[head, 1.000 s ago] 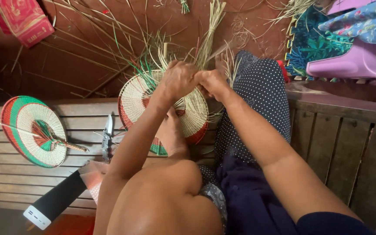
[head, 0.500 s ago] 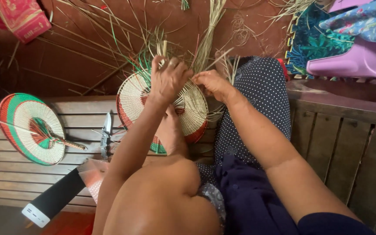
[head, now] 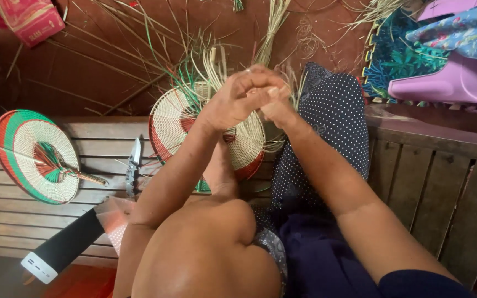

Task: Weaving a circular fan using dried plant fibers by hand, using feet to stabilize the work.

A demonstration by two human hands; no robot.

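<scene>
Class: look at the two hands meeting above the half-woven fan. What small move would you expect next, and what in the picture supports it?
Probably drawing the pinched strand down into the rim. The left hand and right hand meet over the half-woven fan, whose loose strands stick up unwoven at its top edge, unlike the finished fan beside it.

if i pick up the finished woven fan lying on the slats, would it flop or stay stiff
The finished fan probably keeps its shape: its tight weave lies flat across the wooden slats without sagging. It looks light, made of thin straw-like strips. The bound handle end seems the firmest grip, while the thin rim may bend if squeezed.
</scene>
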